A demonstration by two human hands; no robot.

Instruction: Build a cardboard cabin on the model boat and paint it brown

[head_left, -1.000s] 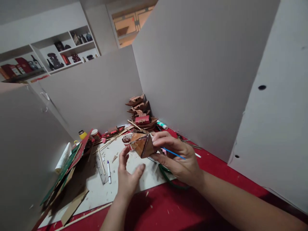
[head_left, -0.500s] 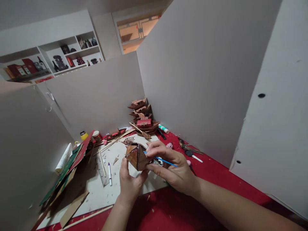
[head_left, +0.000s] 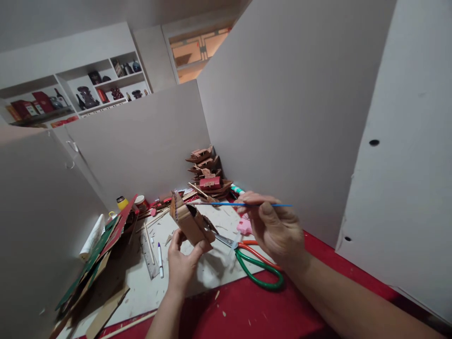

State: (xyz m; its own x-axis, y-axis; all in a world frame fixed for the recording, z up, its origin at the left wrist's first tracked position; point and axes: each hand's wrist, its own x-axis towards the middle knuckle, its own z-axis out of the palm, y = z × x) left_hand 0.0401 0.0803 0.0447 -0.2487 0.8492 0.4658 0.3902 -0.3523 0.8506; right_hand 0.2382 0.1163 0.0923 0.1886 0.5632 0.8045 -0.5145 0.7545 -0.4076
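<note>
My left hand (head_left: 185,263) is closed around a small brown cardboard model (head_left: 190,223), holding it tilted above the white board. The model has angled walls, dark seams and a hollow that opens to the right. In my right hand (head_left: 277,226) is a thin blue-handled paintbrush (head_left: 226,204), pinched between thumb and fingers and lying nearly level. Its tip end points left, close to the model's upper edge; I cannot tell if they touch. Scissors (head_left: 259,263) with one orange and one green handle lie below my right hand.
Several small model boats (head_left: 212,176) are stacked at the back corner. Cardboard sheets (head_left: 99,261) lean at the left. A ruler (head_left: 149,256) and a purple-tipped marker (head_left: 160,260) rest on the white board (head_left: 136,282). Grey panels (head_left: 282,113) stand around the red-covered table (head_left: 240,306).
My left hand has turned the cardboard model so another side shows. My right hand has drawn back to the right with the brush, now level, uncovering the scissors.
</note>
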